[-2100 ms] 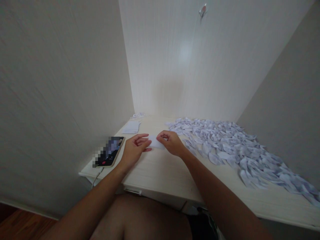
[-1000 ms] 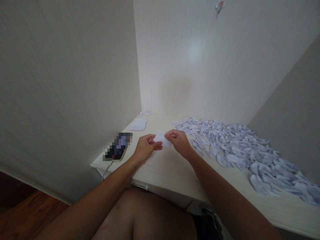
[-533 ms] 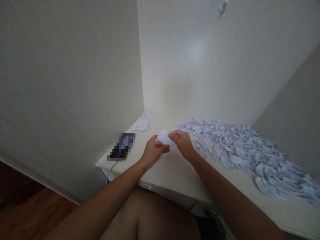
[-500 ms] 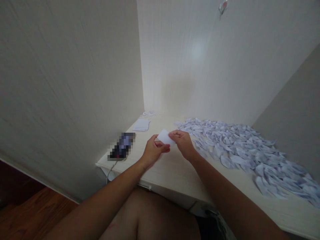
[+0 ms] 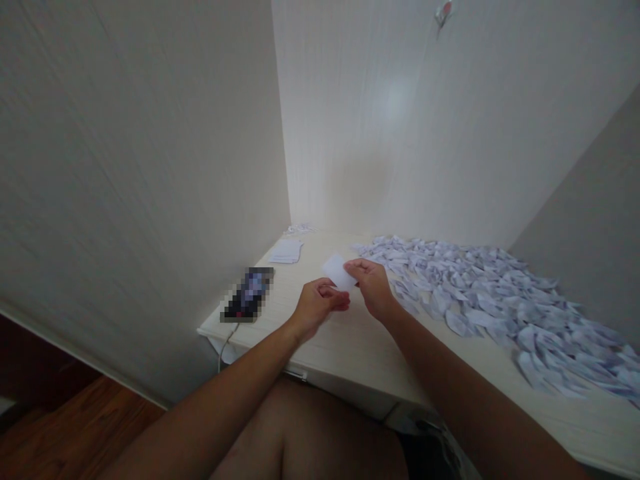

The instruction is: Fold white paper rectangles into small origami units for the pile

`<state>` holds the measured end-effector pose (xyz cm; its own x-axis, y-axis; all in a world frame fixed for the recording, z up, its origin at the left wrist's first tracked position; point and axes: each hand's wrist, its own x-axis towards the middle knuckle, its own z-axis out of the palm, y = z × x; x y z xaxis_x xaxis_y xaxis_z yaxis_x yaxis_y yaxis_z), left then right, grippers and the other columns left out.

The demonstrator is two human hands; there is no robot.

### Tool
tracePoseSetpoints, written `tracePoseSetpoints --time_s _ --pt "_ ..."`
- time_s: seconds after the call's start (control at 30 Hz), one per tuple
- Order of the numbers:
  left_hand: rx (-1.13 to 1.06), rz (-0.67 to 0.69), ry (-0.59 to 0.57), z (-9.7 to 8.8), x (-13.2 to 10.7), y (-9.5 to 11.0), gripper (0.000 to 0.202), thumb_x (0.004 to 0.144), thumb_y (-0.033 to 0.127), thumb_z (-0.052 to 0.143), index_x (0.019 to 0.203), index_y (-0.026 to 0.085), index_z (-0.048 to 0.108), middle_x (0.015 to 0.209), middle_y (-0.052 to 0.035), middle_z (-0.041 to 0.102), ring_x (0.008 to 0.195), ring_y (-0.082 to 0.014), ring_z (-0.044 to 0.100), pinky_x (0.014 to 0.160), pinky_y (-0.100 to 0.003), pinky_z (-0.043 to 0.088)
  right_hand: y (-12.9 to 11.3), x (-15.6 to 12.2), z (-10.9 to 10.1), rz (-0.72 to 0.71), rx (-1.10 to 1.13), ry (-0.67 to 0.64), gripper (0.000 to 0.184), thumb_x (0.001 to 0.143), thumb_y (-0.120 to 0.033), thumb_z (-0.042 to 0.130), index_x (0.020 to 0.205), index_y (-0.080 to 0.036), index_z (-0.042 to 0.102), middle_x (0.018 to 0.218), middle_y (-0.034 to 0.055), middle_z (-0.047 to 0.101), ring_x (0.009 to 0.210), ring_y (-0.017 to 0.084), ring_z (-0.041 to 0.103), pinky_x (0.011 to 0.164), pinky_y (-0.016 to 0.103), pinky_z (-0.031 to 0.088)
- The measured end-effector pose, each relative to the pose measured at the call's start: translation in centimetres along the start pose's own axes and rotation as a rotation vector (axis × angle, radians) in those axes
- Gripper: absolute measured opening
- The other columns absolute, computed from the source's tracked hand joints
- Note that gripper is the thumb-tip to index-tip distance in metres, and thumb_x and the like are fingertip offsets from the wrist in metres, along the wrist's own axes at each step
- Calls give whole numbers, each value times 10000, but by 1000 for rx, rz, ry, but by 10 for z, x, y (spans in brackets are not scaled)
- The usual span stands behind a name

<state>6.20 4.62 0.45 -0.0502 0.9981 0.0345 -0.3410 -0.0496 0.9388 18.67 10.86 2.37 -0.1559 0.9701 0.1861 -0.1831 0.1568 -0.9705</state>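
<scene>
A small white sheet of paper is held up over the table, tilted. My right hand pinches its right side between thumb and fingers. At the lower left edge of the paper, my left hand is closed, with curled fingers against the sheet and the thumb just below it. Parts of the left fingertips are hidden. To the right of my hands, a wide heap of folded white paper pieces covers much of the table.
A stack of white paper sheets lies at the back left. Nearer, a blurred-out phone with a cable rests by the left wall. Small white scraps sit in the back corner. Walls enclose the table at left, back and right.
The paper has turned slightly and shifted a little right with both hands. My left thumb has slid lower, off the face of the sheet. The view has shifted slightly.
</scene>
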Motion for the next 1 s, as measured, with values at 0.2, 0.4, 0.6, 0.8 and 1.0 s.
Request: tracePoseSetpoints --time_s 0.2,0.4,0.6,0.8,1.0 --pt "44 8 -30 2 -3 3 393 576 334 885 808 139 635 653 -23 667 662 -179 680 633 -320 581 3 1 -1 17 45 1 237 627 -378 754 673 -167 658 620 -2 637 564 126 523 564 267 418" --pt "242 6 -94 -4 -3 -4 434 790 576 667 745 145 640 562 7 577 419 -90 485 355 -191 318 4 1 -2 81 101 -35 241 631 -367 746 687 -157 642 619 -1 617 561 123 528 548 260 435" --pt "287 128 -32 -7 3 -9 396 835 528 627 682 164 597 510 52 484 413 -69 375 410 -204 246 1 -2 0 173 178 -56 232 608 -352 767 665 -169 637 638 1 598 573 125 526 522 244 439" --pt "419 210 4 -11 5 -10 445 874 529 538 599 180 547 497 54 416 454 -97 335 468 -244 239 2 -5 3 183 184 -84 196 624 -335 763 626 -186 636 652 11 593 577 141 510 521 266 437" --pt "486 267 58 -15 5 -7 445 897 509 465 569 208 452 510 50 391 501 -122 350 519 -261 271 2 -6 3 204 178 -90 167 614 -317 763 644 -185 664 679 16 625 594 143 540 537 264 454"
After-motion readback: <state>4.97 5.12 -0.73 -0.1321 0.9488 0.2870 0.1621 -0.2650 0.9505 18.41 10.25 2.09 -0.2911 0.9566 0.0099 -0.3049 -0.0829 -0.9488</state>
